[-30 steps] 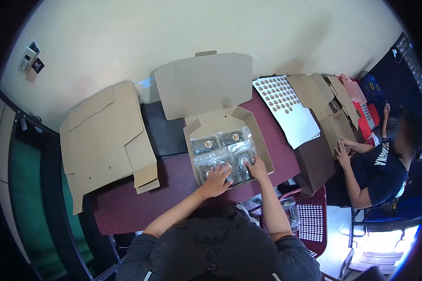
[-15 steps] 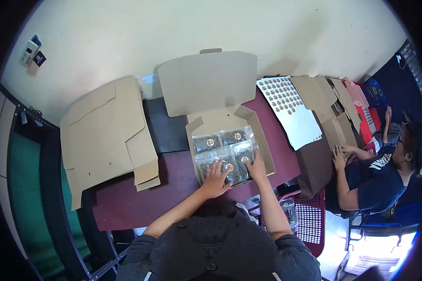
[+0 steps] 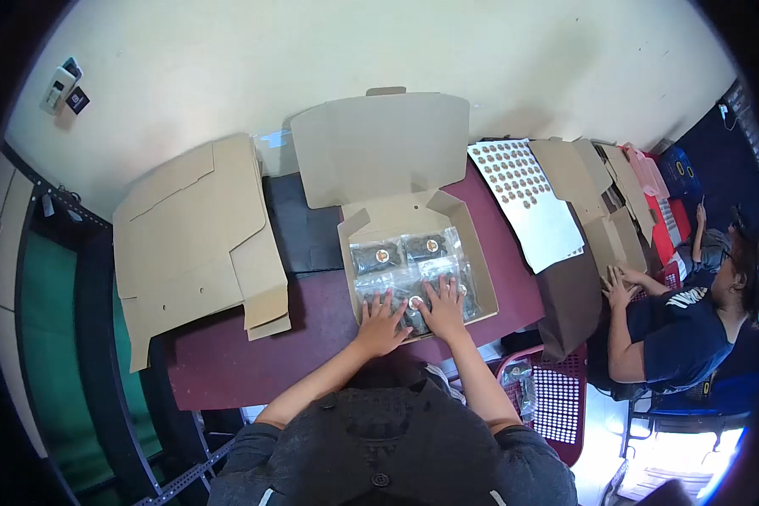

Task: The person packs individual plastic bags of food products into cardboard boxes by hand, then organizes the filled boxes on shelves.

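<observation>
An open cardboard box (image 3: 486, 278) stands before me, its lid (image 3: 384, 152) raised at the back. Inside lie several clear plastic packets with dark contents and round stickers, among them a back left packet (image 3: 371, 255) and a back right packet (image 3: 426, 245). My left hand (image 3: 383, 326) rests with spread fingers on the front left packets. Beside it, my right hand (image 3: 444, 312) lies flat and spread on the front right ones. Both hands partly cover the front packets, and neither grips anything.
Flattened cardboard boxes (image 3: 190, 228) are stacked at left, by a black sheet (image 3: 304, 228). Sticker sheets (image 3: 535, 215) lie right on the maroon table (image 3: 219, 371). A person (image 3: 675, 337) at right handles another cardboard box (image 3: 611, 240). A red chair (image 3: 557, 405) holds a plastic packet (image 3: 521, 384).
My right hand has moved left from the box's right side onto the front packets, closer to my left hand. My left hand has shifted slightly and its fingers now point further forward.
</observation>
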A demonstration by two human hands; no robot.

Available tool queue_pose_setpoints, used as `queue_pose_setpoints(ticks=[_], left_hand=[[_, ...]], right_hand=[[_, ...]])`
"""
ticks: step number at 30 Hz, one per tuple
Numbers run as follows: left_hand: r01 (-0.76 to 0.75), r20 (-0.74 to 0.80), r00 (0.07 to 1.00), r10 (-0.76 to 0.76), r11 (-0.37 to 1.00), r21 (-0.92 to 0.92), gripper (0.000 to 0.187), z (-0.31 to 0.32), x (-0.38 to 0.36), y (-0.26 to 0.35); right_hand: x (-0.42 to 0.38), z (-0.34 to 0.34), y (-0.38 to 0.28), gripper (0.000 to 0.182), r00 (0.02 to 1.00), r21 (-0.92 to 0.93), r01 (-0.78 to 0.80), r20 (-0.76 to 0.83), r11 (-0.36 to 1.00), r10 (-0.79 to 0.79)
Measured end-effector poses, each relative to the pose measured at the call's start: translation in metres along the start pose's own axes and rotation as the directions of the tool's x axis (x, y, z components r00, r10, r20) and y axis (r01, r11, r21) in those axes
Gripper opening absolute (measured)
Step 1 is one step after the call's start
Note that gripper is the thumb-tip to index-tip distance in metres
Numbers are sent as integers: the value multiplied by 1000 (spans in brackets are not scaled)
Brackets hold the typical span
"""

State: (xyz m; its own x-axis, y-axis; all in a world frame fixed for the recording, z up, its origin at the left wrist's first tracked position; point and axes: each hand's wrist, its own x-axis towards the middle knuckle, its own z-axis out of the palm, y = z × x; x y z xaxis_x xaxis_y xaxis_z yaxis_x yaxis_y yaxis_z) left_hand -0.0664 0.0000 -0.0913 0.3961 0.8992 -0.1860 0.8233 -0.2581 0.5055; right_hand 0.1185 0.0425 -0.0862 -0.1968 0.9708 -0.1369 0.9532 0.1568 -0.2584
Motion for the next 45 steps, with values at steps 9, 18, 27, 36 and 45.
queue_pose_setpoints(ticks=[9, 18, 27, 36, 45], left_hand=[[-14, -48, 999, 12, 998, -55, 69, 3, -1, 1], [-11, -38, 999, 12, 1000, 26, 70, -4, -8, 9], [0, -31, 1000, 3, 997, 81, 60, -5, -22, 28], [-36, 49, 998, 33, 997, 75, 66, -3, -4, 42], [31, 81, 996, -35, 998, 52, 65, 3, 4, 52]], right_hand=[[0, -15, -5, 60, 996, 57, -44, 85, 997, 39], [-12, -18, -7, 60, 998, 61, -47, -27, 997, 49], [-53, -20, 10, 51, 994, -45, -59, -95, 997, 55], [-62, -14, 23, 50, 976, -128, -174, -158, 976, 153], [-106, -19, 16, 46, 928, 138, -56, -358, 989, 102]])
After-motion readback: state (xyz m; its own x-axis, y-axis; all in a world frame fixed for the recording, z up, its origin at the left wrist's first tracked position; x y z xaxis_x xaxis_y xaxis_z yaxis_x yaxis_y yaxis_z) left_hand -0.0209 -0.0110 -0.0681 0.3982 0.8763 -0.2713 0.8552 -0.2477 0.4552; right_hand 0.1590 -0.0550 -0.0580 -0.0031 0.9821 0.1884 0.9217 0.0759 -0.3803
